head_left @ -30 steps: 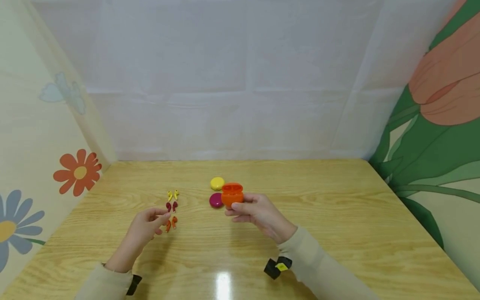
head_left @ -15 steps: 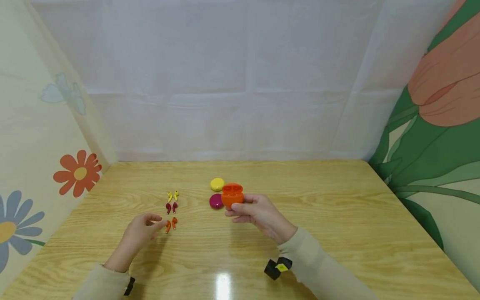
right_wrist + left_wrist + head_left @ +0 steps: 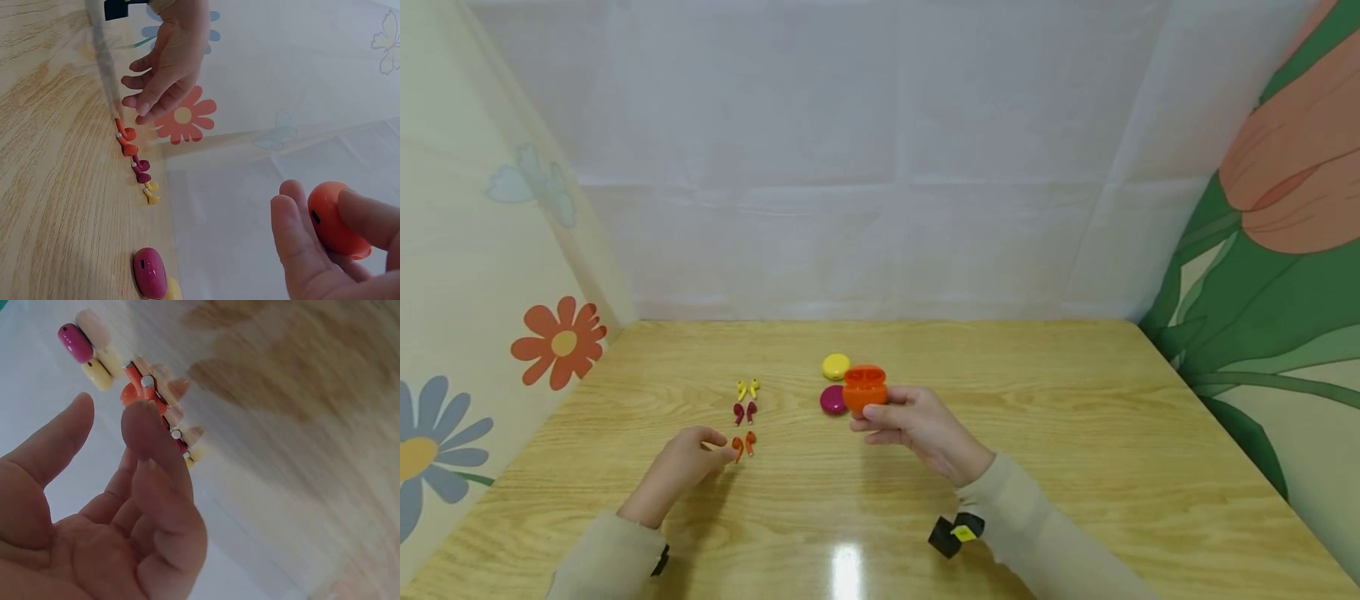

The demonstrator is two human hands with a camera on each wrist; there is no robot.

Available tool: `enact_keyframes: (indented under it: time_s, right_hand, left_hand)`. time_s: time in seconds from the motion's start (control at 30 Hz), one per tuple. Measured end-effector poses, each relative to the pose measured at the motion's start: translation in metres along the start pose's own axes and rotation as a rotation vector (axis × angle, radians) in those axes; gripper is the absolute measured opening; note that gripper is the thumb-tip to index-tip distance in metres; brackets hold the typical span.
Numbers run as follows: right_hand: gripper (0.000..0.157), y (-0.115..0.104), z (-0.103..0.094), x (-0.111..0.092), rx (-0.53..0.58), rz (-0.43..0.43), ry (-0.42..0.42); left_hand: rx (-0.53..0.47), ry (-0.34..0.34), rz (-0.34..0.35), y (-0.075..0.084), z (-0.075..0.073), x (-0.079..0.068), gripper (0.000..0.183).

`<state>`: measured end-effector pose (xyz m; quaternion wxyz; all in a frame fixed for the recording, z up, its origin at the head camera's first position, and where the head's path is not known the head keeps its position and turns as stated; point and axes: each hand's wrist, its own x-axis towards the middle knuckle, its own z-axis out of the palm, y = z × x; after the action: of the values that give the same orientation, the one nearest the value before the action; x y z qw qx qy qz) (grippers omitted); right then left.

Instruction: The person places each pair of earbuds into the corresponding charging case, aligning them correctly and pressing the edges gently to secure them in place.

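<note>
In my right hand [image 3: 928, 429] I hold an orange earbud case [image 3: 865, 398] above the table, its lid up; the right wrist view shows the case [image 3: 334, 219] between thumb and fingers. My left hand [image 3: 679, 462] hovers low at a pair of orange earbuds [image 3: 750, 442], its fingertips right beside the left one. In the left wrist view, thumb and fingers of the left hand [image 3: 106, 500] stand apart with nothing between them, and the forefinger partly hides the earbuds. Magenta earbuds [image 3: 751, 412] and yellow earbuds [image 3: 742, 390] lie in pairs behind the orange ones.
A closed magenta case [image 3: 832, 401] and a closed yellow case [image 3: 836, 367] sit on the wooden table [image 3: 1037, 375], left of and behind the raised orange case. A white sheet [image 3: 887, 167] hangs behind the table, with painted walls at both sides.
My left hand has come down from beside the magenta earbuds toward the front, then slightly right to the orange earbuds. My right hand keeps the orange case in the same place.
</note>
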<state>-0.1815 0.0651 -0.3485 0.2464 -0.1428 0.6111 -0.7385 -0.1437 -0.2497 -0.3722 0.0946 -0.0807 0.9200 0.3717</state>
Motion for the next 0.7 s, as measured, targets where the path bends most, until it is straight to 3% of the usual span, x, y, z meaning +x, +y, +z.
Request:
enact_keyframes:
  time_s: [0.37,0.7]
  right_hand:
    - [0.041,-0.001,0.0,0.0,-0.007,-0.003,-0.001]
    - [0.042,-0.001,0.001,0.0,-0.002,-0.001,0.011]
  left_hand:
    - [0.004,-0.061,-0.079,-0.006,0.003,0.01,0.036]
    - [-0.072,-0.08,-0.127,-0.019,0.002,0.021,0.024]
